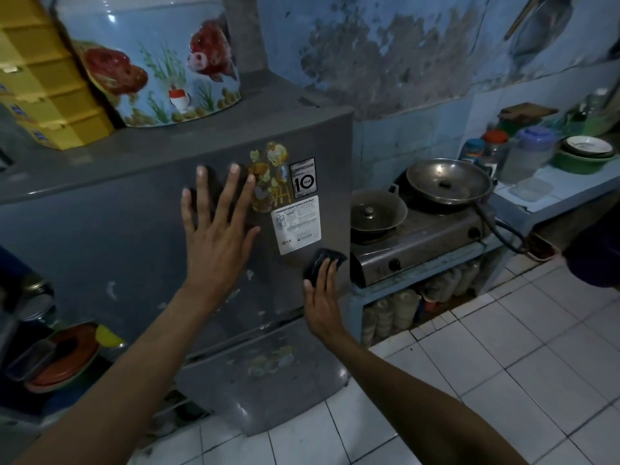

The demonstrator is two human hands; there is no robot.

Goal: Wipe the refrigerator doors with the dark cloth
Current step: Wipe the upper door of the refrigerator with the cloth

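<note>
I am pressing the dark cloth (322,264) under my straight right fingers (327,273) against the upper door (134,236), left hand (218,226) bracing flat; lower door (268,370) seemingly unwiped.
</note>
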